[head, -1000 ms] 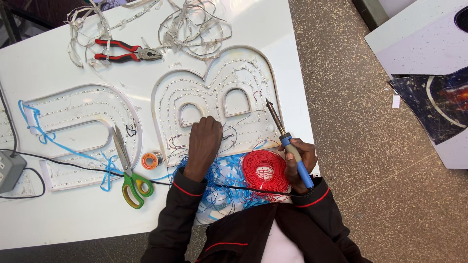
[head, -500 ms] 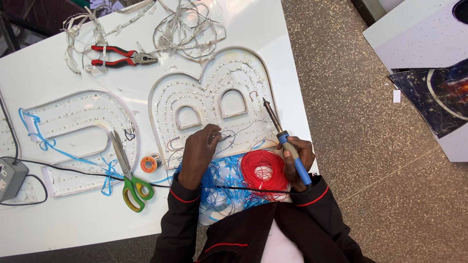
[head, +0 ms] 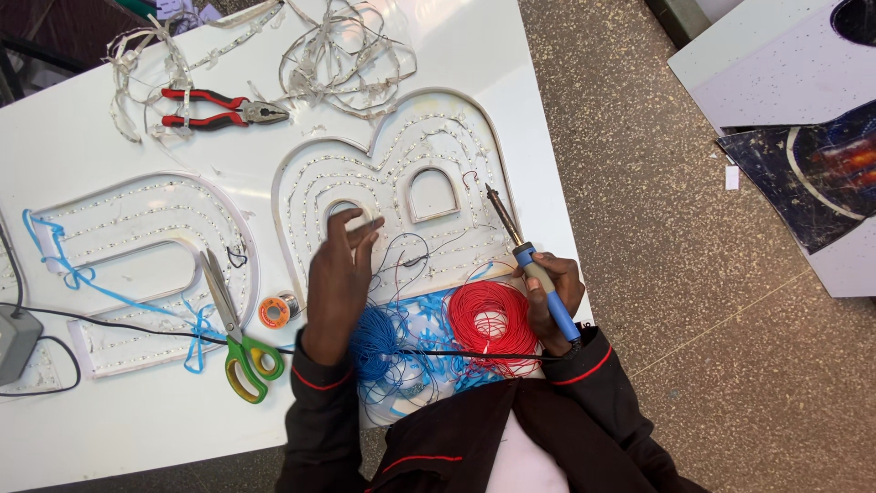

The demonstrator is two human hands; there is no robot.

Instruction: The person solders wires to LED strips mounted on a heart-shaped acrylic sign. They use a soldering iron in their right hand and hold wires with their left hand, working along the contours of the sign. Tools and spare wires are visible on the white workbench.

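Observation:
My left hand lies flat over the lower left of a white letter-shaped sign tray lined with rows of small lights, fingers stretched toward one of its two arch-shaped openings. My right hand grips a blue-handled soldering iron, its tip pointing up-left over the tray's right side. A coil of red wire and a tangle of blue wire lie between my hands near the table edge.
A second letter tray sits to the left, with green-handled scissors and an orange solder spool beside it. Red pliers and loose light strips lie at the back. A grey box is at far left.
My left hand has slid up and left across the tray, its fingers now spread out. The right hand with the soldering iron has stayed in place.

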